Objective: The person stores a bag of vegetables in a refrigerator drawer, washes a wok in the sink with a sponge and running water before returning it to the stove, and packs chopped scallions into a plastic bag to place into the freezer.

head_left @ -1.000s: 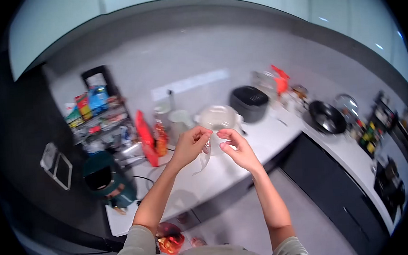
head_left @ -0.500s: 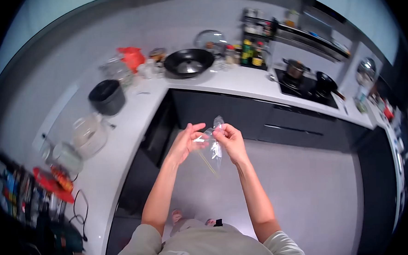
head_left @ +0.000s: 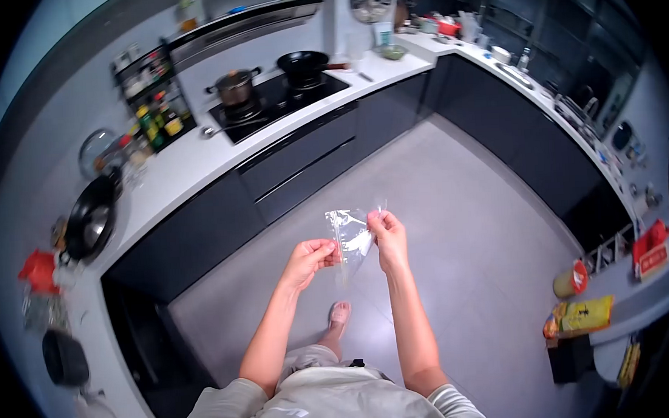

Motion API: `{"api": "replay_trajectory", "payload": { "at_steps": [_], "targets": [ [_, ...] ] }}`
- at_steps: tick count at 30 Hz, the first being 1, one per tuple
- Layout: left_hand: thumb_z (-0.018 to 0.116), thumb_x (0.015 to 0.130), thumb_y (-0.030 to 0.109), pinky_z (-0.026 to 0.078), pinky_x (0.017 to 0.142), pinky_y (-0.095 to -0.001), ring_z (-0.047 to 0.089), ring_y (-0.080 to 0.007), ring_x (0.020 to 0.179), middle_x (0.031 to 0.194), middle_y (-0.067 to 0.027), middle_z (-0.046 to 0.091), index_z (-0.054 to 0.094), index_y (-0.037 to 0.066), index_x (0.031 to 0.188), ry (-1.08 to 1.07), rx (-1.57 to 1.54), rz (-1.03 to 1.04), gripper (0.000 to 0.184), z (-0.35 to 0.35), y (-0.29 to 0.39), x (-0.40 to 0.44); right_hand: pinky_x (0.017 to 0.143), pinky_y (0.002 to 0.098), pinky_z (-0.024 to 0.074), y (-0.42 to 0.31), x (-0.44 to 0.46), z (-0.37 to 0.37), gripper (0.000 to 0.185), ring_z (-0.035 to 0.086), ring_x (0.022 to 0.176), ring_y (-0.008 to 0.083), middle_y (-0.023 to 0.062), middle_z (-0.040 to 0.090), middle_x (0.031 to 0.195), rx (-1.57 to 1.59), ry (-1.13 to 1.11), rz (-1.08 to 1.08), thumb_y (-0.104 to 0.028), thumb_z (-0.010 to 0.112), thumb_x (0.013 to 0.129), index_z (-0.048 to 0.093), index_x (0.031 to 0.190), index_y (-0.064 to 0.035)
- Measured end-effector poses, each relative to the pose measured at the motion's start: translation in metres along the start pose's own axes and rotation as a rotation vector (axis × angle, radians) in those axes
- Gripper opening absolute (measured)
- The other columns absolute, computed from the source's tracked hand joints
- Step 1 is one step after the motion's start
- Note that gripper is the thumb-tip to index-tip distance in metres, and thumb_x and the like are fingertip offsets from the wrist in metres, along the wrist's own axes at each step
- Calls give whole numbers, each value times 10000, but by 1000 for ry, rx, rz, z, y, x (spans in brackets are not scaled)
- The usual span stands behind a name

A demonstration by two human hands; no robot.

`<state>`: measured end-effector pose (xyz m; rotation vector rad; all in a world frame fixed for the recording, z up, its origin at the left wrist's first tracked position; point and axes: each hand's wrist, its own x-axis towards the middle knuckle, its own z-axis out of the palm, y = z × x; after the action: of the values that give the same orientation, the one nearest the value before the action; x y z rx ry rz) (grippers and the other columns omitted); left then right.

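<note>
A clear plastic bag [head_left: 353, 237] is stretched between my two hands, over the grey floor [head_left: 441, 226]. My left hand [head_left: 308, 262] pinches its left edge between thumb and fingers. The bag's upper right part is gripped by my right hand [head_left: 389, 238], held slightly higher, with a bit of plastic showing above the fingers. Light glints off the film. Whether anything is inside cannot be made out.
A counter with a black wok [head_left: 93, 218] runs along the left. Straight ahead are a steel pot [head_left: 235, 88] and a black pan [head_left: 303, 62] on the hob [head_left: 276, 102]. A yellow packet [head_left: 588, 314] lies at the lower right.
The view has swung right, from the rice cooker side to the hob and far counter. My left hand's fingers, spread half a second ago, have closed on the bag, which is now spread wider.
</note>
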<state>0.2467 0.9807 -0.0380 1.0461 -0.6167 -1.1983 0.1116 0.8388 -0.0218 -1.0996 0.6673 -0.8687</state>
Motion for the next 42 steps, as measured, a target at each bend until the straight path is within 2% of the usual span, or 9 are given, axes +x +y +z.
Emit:
{"api": "replay_trajectory", "payload": {
  "at_steps": [2, 5, 6, 9, 12, 16, 25, 33, 42],
  "targets": [
    [594, 887, 147, 518, 758, -305, 630, -144, 778, 852, -76, 657, 633, -12, 960, -65, -9, -21, 179, 11, -2, 53, 662, 226, 397, 4, 38, -33, 213, 512, 734, 71, 0, 578, 815, 13, 33, 31, -231, 650, 861, 585, 935, -42],
    [618, 872, 149, 516, 740, -291, 621, -125, 738, 811, -56, 651, 637, -1, 934, -35, -23, -57, 164, 33, 7, 130, 727, 262, 415, -16, 85, -53, 351, 511, 848, 97, 53, 566, 989, 7, 357, 49, -311, 680, 834, 565, 1012, -32],
    [622, 869, 152, 515, 735, -284, 618, -123, 729, 804, -53, 650, 639, 1, 930, -39, -20, -60, 164, 42, 12, 155, 795, 303, 417, -23, 105, -62, 465, 488, 972, 120, 93, 509, 1149, -52, 476, 43, -330, 713, 796, 528, 1093, -24],
    [638, 860, 166, 511, 717, -264, 613, -117, 708, 782, -42, 646, 645, 9, 917, -58, 19, -55, 167, 65, 23, 229, 752, 293, 433, -39, 144, -89, 375, 529, 902, 116, 77, 580, 1034, -621, 628, -408, -286, 728, 777, 575, 996, -22],
    [657, 848, 185, 507, 701, -250, 611, -108, 703, 769, -36, 647, 650, 19, 898, -103, 86, -72, 174, 96, 6, 288, 651, 280, 446, -59, 165, -114, 285, 552, 739, 111, 45, 613, 805, -465, 196, -228, -251, 747, 748, 594, 832, -26],
    [674, 837, 202, 507, 697, -250, 614, -101, 717, 786, -43, 657, 652, 32, 868, -206, 194, -142, 175, 152, -9, 360, 529, 271, 428, -77, 198, -146, 280, 508, 563, 110, 36, 555, 599, -682, 251, -289, -220, 744, 751, 551, 709, -22],
    [655, 860, 218, 491, 726, -252, 600, -96, 749, 816, -40, 648, 633, 38, 843, -394, 171, -180, 182, 263, -67, 530, 543, 252, 475, -117, 323, -311, 172, 594, 607, 88, 62, 631, 652, -631, 315, -167, -144, 697, 783, 622, 799, 9],
    [601, 900, 188, 480, 700, -248, 573, -91, 733, 808, -26, 617, 588, 43, 861, -445, 156, -92, 151, 377, -77, 693, 554, 233, 453, -195, 465, -448, 130, 545, 589, 84, 39, 612, 661, -355, 138, -48, -83, 585, 853, 623, 763, 2],
    [492, 960, 225, 416, 613, -222, 486, -79, 640, 701, 2, 504, 500, 81, 798, -386, 84, -71, 217, 414, -92, 872, 553, 244, 431, -197, 649, -510, 143, 540, 576, 111, 43, 590, 653, 11, 176, -8, -67, 498, 853, 589, 764, -2]
  ]
}}
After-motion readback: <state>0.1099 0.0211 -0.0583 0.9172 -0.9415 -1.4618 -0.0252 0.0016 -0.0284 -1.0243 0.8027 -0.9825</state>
